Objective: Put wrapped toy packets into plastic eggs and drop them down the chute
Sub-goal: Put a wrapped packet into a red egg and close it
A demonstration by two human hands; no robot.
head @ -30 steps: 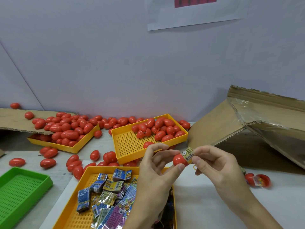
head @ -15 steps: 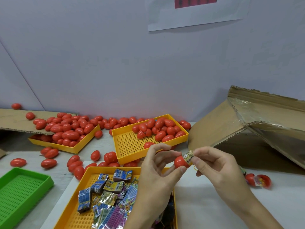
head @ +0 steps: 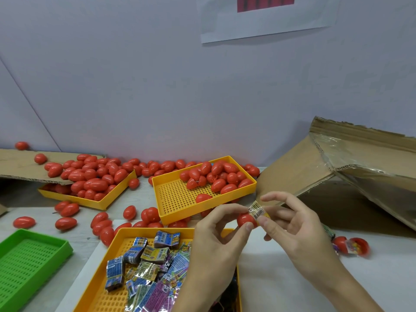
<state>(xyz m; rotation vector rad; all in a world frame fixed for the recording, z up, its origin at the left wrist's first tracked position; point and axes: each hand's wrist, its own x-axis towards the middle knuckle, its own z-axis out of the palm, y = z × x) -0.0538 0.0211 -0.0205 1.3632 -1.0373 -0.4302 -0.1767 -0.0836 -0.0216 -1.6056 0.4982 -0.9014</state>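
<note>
Only barcode legible, packet (head: 257, 212) in red egg half (head: 245, 220), both hands (head: 216, 248) (head: 299, 235) pinching

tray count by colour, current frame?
Yellow trays: 3 (far-left tray, middle tray, near tray)
Green tray: 1
Total: 4

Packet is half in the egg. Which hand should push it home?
Right. The right hand already pinches the packet sticking out of the egg half, while the left hand grips that half.
</note>
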